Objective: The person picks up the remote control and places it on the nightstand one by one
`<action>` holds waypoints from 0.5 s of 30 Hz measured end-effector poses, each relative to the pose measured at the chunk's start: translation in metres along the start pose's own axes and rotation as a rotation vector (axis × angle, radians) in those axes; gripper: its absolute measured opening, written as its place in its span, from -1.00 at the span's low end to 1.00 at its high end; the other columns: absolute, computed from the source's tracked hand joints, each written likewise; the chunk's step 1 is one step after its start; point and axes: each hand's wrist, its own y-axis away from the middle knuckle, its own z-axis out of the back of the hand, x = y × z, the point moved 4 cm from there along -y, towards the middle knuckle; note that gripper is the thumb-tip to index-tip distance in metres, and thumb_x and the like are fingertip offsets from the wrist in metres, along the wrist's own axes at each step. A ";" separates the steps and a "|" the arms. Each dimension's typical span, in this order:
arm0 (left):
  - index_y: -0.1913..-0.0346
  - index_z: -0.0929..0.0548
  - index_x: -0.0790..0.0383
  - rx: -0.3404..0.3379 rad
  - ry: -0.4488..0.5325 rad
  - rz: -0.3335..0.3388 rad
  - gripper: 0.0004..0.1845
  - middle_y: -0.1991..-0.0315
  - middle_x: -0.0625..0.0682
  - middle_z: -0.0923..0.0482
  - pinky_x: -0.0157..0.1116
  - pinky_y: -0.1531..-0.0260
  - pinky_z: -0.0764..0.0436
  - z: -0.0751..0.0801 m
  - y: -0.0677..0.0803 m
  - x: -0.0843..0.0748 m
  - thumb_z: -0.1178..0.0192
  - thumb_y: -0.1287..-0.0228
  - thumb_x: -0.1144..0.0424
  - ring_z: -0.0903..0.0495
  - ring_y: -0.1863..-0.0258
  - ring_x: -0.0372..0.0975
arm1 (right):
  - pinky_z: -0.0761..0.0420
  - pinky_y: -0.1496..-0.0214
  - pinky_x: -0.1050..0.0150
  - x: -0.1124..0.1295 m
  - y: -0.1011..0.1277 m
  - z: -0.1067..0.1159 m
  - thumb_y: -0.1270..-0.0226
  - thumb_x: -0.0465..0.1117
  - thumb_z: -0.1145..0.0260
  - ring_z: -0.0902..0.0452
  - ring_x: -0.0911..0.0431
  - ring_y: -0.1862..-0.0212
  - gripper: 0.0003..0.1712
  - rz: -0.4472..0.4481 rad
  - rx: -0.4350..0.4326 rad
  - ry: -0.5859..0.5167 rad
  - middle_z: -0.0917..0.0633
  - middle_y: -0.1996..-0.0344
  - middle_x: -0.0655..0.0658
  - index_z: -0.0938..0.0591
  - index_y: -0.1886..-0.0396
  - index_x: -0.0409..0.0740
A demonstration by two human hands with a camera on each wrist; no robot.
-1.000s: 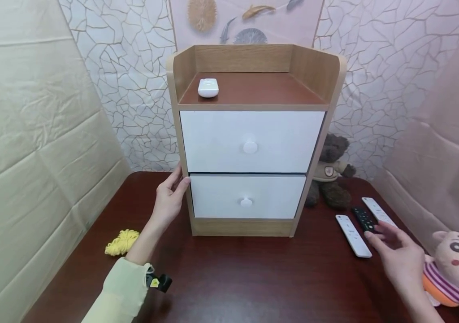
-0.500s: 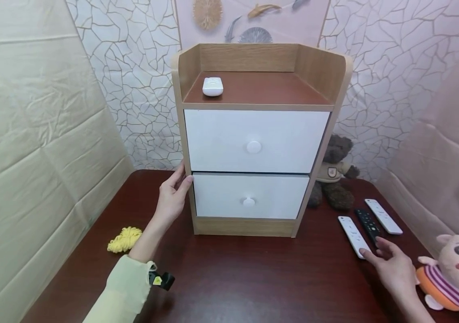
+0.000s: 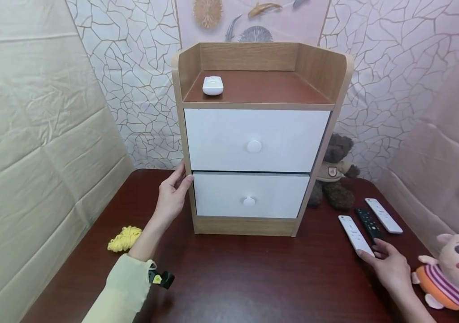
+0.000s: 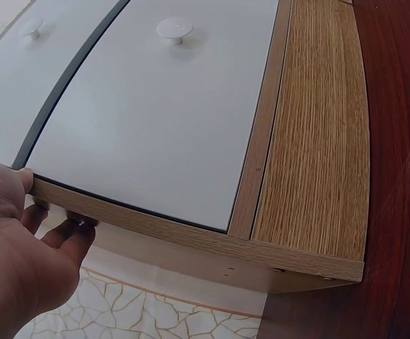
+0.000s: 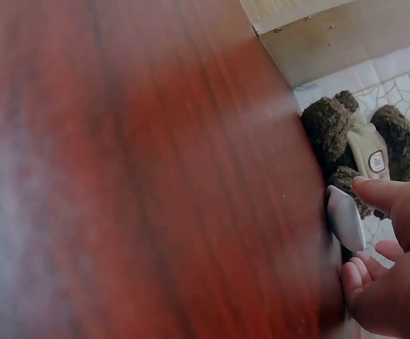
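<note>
A wooden cabinet (image 3: 321,67) with two shut white drawers stands on a dark red table (image 3: 253,278). My left hand (image 3: 183,176) grips its left side panel, the thumb on the front edge and the fingers curled behind it; the left wrist view shows the hand (image 4: 53,205) and the cabinet (image 4: 311,141) close up. My right hand (image 3: 374,255) pinches the near end of a white remote (image 3: 352,232) lying on the table at the right. In the right wrist view the hand (image 5: 366,233) has its thumb over the remote (image 5: 345,215) and its fingers curled below.
A black remote (image 3: 368,223) and a second white remote (image 3: 383,215) lie beside the first. A brown teddy bear (image 3: 334,175) sits by the cabinet's right side and a cartoon doll (image 3: 455,273) lies at the far right. Yellow yarn (image 3: 124,237) is at the left. A small white remote (image 3: 212,85) rests on the cabinet's top.
My right hand has drawn back from over the black remote to the near end of the white remote and closed on it. The left hand has stayed on the cabinet.
</note>
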 end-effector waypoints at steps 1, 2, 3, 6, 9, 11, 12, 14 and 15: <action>-0.58 -0.19 0.29 0.000 0.001 0.001 -0.37 -0.55 0.06 -0.20 -0.21 -0.36 -0.40 0.000 0.000 0.000 -0.12 -0.59 0.26 -0.31 -0.45 -0.15 | -0.42 0.04 0.02 0.000 -0.001 -0.001 -0.28 0.01 -0.52 -0.69 -0.18 0.08 -0.19 -0.003 0.001 0.001 -0.67 -0.04 -0.50 -0.50 -0.30 -0.49; -0.58 -0.19 0.29 -0.001 0.001 0.001 -0.37 -0.55 0.07 -0.21 -0.21 -0.36 -0.41 0.001 0.000 0.000 -0.12 -0.59 0.25 -0.31 -0.45 -0.15 | -0.43 0.06 0.02 0.000 -0.002 -0.003 -0.27 0.02 -0.52 -0.68 -0.20 0.07 -0.19 -0.008 0.004 -0.003 -0.69 0.00 -0.49 -0.51 -0.28 -0.49; -0.58 -0.19 0.29 -0.003 0.003 0.001 -0.37 -0.54 0.07 -0.22 -0.21 -0.36 -0.41 0.001 0.000 0.000 -0.12 -0.59 0.26 -0.32 -0.45 -0.14 | -0.43 0.08 0.03 0.000 -0.003 -0.004 -0.26 0.03 -0.53 -0.67 -0.23 0.05 -0.19 -0.012 0.005 -0.002 -0.70 0.02 -0.47 -0.52 -0.27 -0.49; -0.58 -0.20 0.30 -0.008 0.011 -0.002 -0.37 -0.53 0.10 -0.24 -0.21 -0.36 -0.41 0.003 0.000 0.000 -0.12 -0.59 0.26 -0.34 -0.44 -0.12 | -0.45 0.08 -0.02 0.001 -0.004 -0.008 -0.22 0.07 -0.55 -0.61 -0.32 -0.03 -0.14 -0.025 0.008 0.003 -0.71 0.05 -0.46 -0.53 -0.25 -0.50; -0.58 -0.19 0.31 -0.006 0.015 -0.001 -0.37 -0.53 0.11 -0.24 -0.22 -0.36 -0.41 0.002 0.000 0.000 -0.13 -0.59 0.26 -0.34 -0.44 -0.12 | -0.44 0.01 -0.11 0.002 -0.004 -0.009 -0.18 0.10 -0.57 -0.58 -0.36 -0.07 -0.09 -0.026 0.007 0.016 -0.69 0.00 -0.49 -0.51 -0.26 -0.52; -0.58 -0.17 0.32 0.004 0.019 0.001 -0.36 -0.54 0.11 -0.21 -0.22 -0.36 -0.40 0.001 0.000 0.000 -0.12 -0.59 0.26 -0.32 -0.45 -0.12 | -0.42 -0.06 -0.20 0.001 -0.004 -0.009 -0.18 0.11 -0.57 -0.55 -0.39 -0.07 -0.07 -0.026 0.012 0.027 -0.65 -0.04 -0.52 -0.50 -0.25 -0.54; -0.59 -0.17 0.32 0.008 0.019 0.001 -0.36 -0.55 0.12 -0.20 -0.22 -0.36 -0.40 0.001 0.000 -0.001 -0.12 -0.59 0.27 -0.30 -0.46 -0.12 | -0.41 -0.09 -0.23 0.001 -0.004 -0.010 -0.17 0.11 -0.57 -0.54 -0.40 -0.07 -0.08 -0.023 0.014 0.036 -0.64 -0.05 -0.54 -0.50 -0.24 -0.55; -0.59 -0.16 0.33 0.015 0.018 0.002 -0.36 -0.56 0.11 -0.17 -0.22 -0.36 -0.40 -0.001 0.000 -0.001 -0.11 -0.60 0.26 -0.28 -0.47 -0.12 | -0.40 -0.11 -0.26 0.000 -0.003 -0.010 -0.17 0.10 -0.56 -0.52 -0.43 -0.07 -0.09 -0.018 0.016 0.061 -0.62 -0.06 -0.57 -0.51 -0.22 -0.56; -0.59 -0.15 0.33 0.019 0.016 0.001 -0.36 -0.56 0.10 -0.16 -0.22 -0.36 -0.40 -0.001 0.000 -0.001 -0.10 -0.60 0.26 -0.27 -0.48 -0.11 | -0.39 -0.12 -0.27 -0.001 -0.003 -0.011 -0.18 0.09 -0.56 -0.50 -0.45 -0.08 -0.10 -0.016 0.015 0.070 -0.60 -0.07 -0.58 -0.52 -0.21 -0.57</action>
